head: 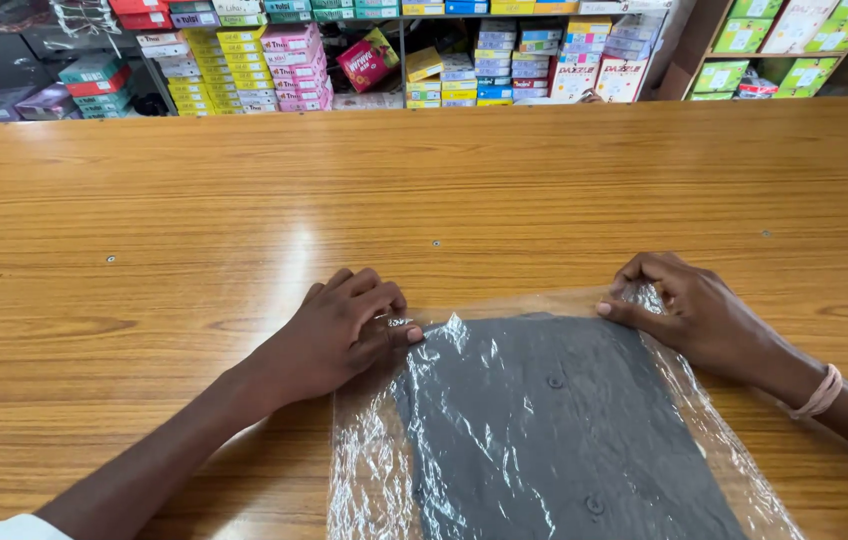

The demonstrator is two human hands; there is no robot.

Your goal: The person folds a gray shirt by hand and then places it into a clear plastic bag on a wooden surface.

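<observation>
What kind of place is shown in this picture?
Probably a shop: shelves of stacked coloured boxes stand behind a long wooden counter, where the left hand and right hand press a dark garment in a clear plastic bag.

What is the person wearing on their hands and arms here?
Both hands are bare, with no gloves. The left hand has a silvery ring on one finger, and a white sleeve edge shows far up that arm. The right hand has no ring that shows; a pinkish band circles its wrist.
</observation>
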